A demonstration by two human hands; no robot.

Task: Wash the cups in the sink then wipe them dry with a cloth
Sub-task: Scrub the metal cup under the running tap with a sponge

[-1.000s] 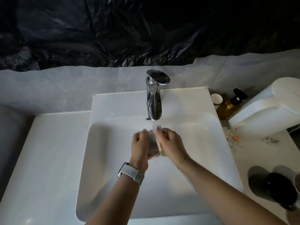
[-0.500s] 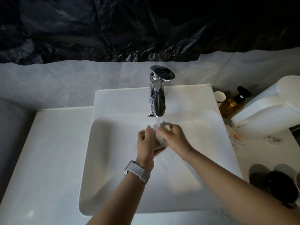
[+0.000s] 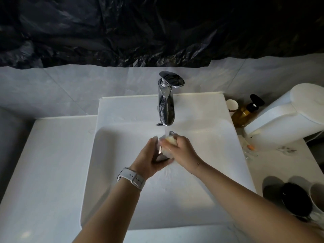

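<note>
Over the white sink (image 3: 112,172), both hands meet under the water running from the chrome tap (image 3: 166,102). My left hand (image 3: 149,158), with a white watch on its wrist, grips a small clear cup (image 3: 160,150) from the left. The cup is mostly hidden between the hands. My right hand (image 3: 183,151) holds a pale yellowish sponge (image 3: 171,140) and presses it against the cup just below the spout. A black cup (image 3: 296,199) and a white cup (image 3: 317,195) stand on the counter at the right edge.
Behind the sink on the right are a paper cup (image 3: 231,104), an amber pump bottle (image 3: 245,113) and a large white appliance (image 3: 289,116). Small clutter (image 3: 250,148) lies on the right counter. White countertop (image 3: 43,163) stretches to the left of the sink.
Both hands stay under the running tap with the cup. The right hand has shifted the sponge a little over the cup, and my view has tilted slightly.
</note>
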